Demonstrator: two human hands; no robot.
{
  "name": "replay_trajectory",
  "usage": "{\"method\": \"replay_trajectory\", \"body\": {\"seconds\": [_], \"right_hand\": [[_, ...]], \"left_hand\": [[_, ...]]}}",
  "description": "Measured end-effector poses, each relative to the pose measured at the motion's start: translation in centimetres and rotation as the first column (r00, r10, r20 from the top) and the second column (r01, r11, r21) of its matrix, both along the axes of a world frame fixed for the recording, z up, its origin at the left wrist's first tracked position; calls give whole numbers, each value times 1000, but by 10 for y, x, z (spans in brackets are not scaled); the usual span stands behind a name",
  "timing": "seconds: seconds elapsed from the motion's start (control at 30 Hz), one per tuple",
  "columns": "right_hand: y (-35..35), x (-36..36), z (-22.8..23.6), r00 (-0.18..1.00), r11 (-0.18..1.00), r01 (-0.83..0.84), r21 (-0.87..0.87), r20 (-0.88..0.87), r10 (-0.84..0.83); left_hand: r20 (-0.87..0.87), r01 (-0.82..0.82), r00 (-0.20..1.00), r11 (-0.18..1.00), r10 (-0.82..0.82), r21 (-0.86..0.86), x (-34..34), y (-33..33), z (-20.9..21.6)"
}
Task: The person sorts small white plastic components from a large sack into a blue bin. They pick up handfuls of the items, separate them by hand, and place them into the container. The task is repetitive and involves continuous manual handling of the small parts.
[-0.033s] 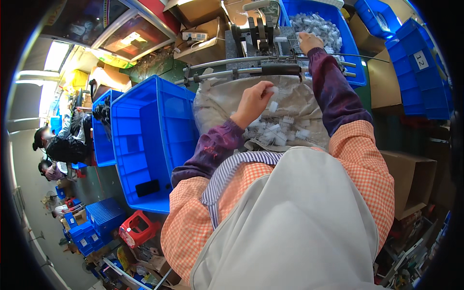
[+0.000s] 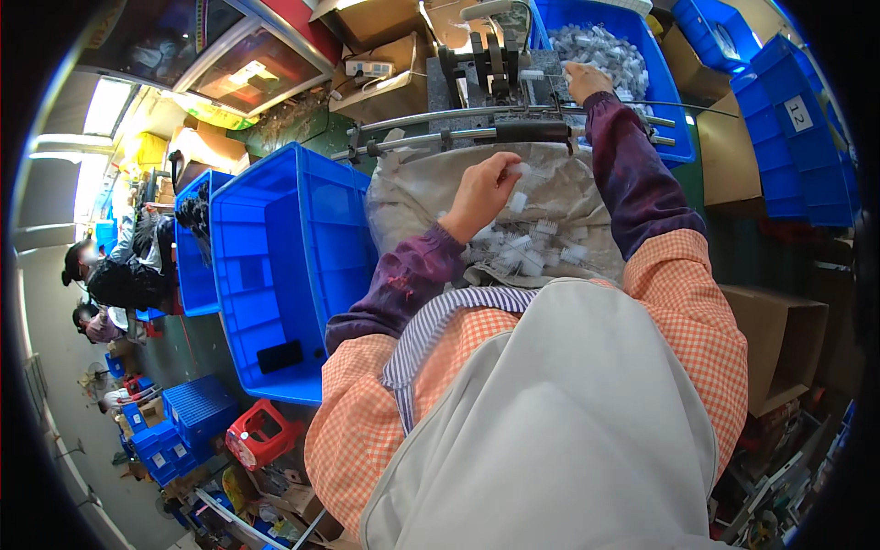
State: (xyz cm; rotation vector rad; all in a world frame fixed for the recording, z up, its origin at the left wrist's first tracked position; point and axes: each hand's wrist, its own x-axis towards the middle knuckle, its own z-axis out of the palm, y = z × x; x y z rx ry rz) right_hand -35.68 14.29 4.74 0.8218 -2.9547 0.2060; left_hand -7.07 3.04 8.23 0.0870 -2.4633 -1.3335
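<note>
1. The left hand pinches a small white piece over a cloth.
2. A loose pile of similar pieces lies on the cloth, nearer the body.
3. The right hand, fingers bent, is beside the machine; I cannot tell if it grips anything.
4. Metal rails stand between left hand and machine.
5. At left, a deep blue bin; at right, a white-filled tub.

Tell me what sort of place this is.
Likely a factory workshop: a metal machine stands at the work spot, a blue bin beside it holds many small whitish pieces, and a pile of similar pieces lies on beige cloth.
</note>
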Motion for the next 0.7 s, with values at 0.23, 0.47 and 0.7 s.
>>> {"method": "replay_trajectory", "body": {"seconds": [0.23, 0.47, 0.7], "right_hand": [[0, 0, 19, 993, 991, -112, 72, -25, 114], [23, -85, -4, 958, 972, 221, 78, 168, -231], [79, -12, 33, 899, 902, 432, -5, -78, -431]], "left_hand": [[33, 27, 999, 1000, -27, -5, -2, 0, -2], [73, -14, 997, 1000, 12, 22, 6, -11, -5], [-41, -5, 999, 996, 9, 93, -1, 0, -10]]}}
